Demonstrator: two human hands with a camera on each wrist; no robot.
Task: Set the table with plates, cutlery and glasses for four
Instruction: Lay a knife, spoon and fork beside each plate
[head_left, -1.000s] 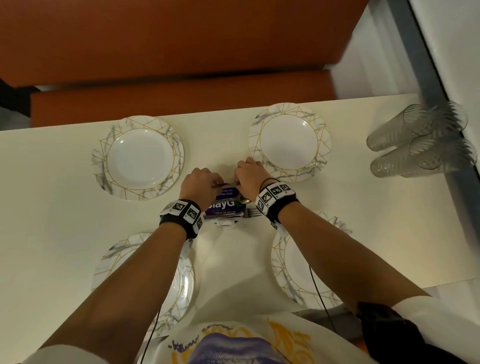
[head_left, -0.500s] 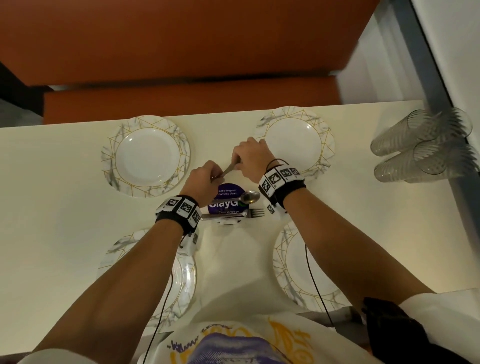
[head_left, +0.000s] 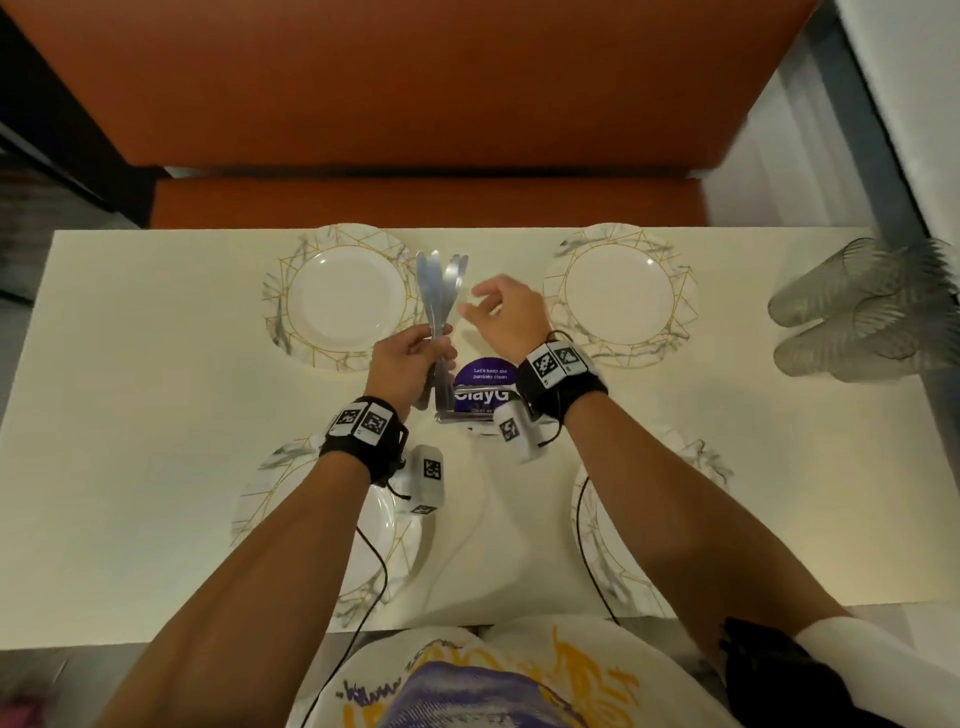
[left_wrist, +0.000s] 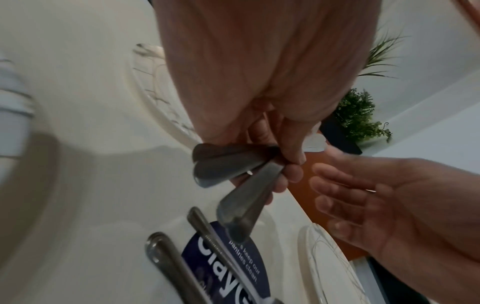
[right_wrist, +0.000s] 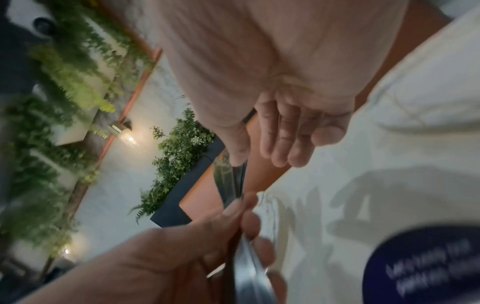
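Knives (head_left: 440, 291), a small bunch of them, stand blades-up in the left hand (head_left: 410, 364), whose fingers (left_wrist: 292, 174) curl tightly round the handles above the middle of the cream surface (head_left: 156, 415). Just beside the blades, the right hand (head_left: 506, 317) hovers with loose, spread fingers (right_wrist: 283, 142), holding nothing. Four marble-rimmed plates sit near the surface's four corners. More cutlery (left_wrist: 176, 265) lies across a purple sign (head_left: 485, 387) at the centre. Clear glasses (head_left: 857, 317) lie stacked on their sides at the right edge.
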